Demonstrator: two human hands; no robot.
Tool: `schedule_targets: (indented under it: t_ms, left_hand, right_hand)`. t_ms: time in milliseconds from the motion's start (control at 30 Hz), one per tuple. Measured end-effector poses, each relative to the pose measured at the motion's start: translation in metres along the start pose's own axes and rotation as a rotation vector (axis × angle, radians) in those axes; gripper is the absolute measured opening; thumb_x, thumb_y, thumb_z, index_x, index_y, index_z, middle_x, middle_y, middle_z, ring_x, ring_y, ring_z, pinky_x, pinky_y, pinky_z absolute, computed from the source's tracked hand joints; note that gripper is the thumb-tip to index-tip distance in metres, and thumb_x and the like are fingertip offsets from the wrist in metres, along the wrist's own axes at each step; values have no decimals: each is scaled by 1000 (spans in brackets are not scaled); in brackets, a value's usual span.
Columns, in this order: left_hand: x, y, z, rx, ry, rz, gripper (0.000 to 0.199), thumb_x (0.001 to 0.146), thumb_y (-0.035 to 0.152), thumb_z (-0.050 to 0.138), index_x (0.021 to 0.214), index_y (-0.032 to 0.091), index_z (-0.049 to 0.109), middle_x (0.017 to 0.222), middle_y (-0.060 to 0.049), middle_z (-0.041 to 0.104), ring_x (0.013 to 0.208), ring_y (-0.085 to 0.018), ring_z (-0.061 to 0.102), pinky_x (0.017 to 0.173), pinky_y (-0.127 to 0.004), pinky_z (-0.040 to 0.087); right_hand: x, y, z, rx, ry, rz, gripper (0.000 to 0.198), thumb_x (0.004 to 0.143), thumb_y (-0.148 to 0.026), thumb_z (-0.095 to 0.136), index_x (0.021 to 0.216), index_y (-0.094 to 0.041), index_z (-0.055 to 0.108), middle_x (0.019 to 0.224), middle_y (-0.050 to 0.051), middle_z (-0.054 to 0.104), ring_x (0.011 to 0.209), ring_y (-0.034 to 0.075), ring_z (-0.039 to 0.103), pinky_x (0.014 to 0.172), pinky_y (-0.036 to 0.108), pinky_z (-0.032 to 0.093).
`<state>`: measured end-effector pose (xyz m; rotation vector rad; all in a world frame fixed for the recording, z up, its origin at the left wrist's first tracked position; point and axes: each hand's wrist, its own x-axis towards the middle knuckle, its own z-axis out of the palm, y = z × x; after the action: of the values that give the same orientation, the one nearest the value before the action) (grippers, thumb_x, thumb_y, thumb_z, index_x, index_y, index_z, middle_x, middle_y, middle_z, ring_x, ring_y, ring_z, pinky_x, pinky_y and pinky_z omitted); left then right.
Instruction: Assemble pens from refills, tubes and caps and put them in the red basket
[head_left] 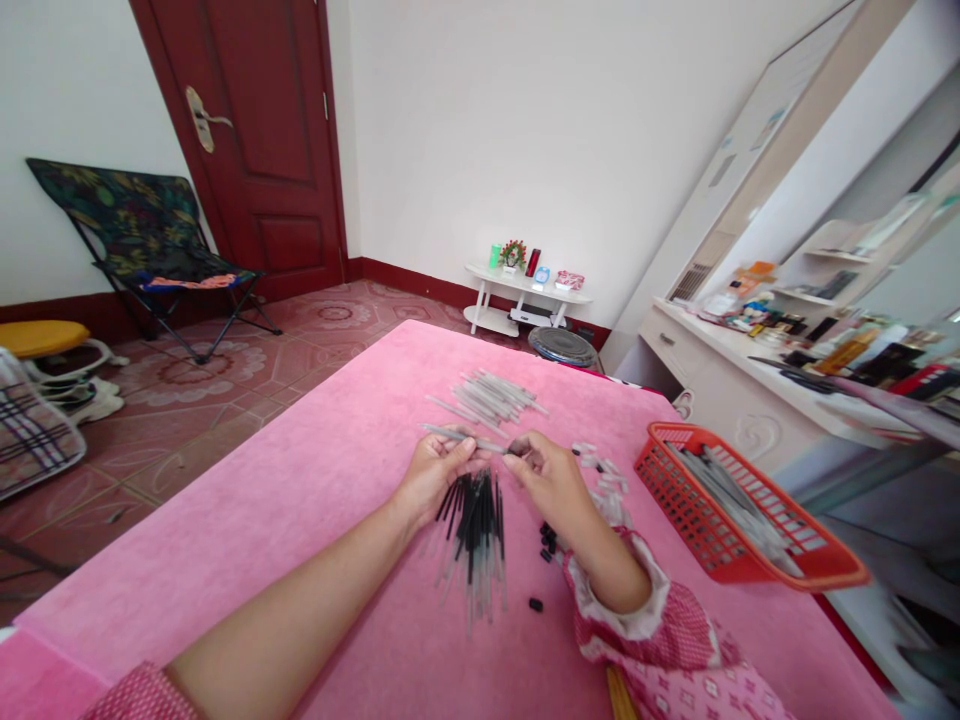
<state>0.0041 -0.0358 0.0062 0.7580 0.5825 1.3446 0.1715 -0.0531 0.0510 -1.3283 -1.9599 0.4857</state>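
My left hand [439, 470] is closed round a slim, translucent grey pen barrel [491, 446], thumb on top, with one end sticking out to the left. At the barrel's right end, my right hand [551, 475] pinches with thumb and fingertips; a small dark piece shows there, partly hidden. Just below the hands lies a fanned bundle of pen refills [476, 525], black at the top and clear lower down. Beyond the hands is a pile of clear grey pen barrels [495, 397]. Small black caps [548, 540] and clear small parts [611, 490] lie beside my right forearm.
A red plastic basket [682, 530] holding more grey barrels stands at the table's right side. One loose black cap [535, 605] lies near me. The pink cloth [300, 520] covers the table. A cluttered dresser [750, 370] is at right, a folding chair [127, 230] at left.
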Motion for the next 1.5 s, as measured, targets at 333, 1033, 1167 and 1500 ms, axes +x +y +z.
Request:
schedule_targets:
  t_ms: [333, 1033, 1167, 1500]
  left_hand:
    - [0, -1, 0, 6, -4, -15, 31, 63, 23, 77, 85, 11, 58, 78, -6, 70, 69, -16, 68, 66, -24, 55]
    - [-1, 5, -2, -32, -78, -44, 36, 77, 35, 62, 106, 14, 57, 71, 0, 57, 60, -12, 61, 52, -23, 50]
    - [-2, 6, 0, -5, -89, -28, 42, 76, 39, 62, 110, 15, 57, 63, 4, 48, 43, -5, 44, 37, -16, 34]
    - [0, 4, 0, 287, -55, -6, 35, 75, 45, 62, 82, 10, 62, 51, 8, 29, 40, -2, 16, 39, -20, 7]
  right_hand:
    - [-1, 0, 2, 3, 2, 14, 28, 86, -36, 46, 67, -19, 56, 59, -1, 58, 55, 13, 53, 53, 21, 38]
    - [10, 76, -54, -546, 161, 135, 14, 75, -22, 56, 76, -21, 69, 77, 5, 67, 68, 19, 61, 57, 26, 39]
    - [2, 106, -59, -756, 97, 163, 26, 74, -13, 53, 88, -24, 72, 85, 8, 65, 76, 23, 61, 58, 28, 39]
    - [3, 108, -56, -733, 86, 258, 14, 72, -16, 55, 78, -18, 68, 85, 9, 62, 86, 23, 57, 68, 30, 40]
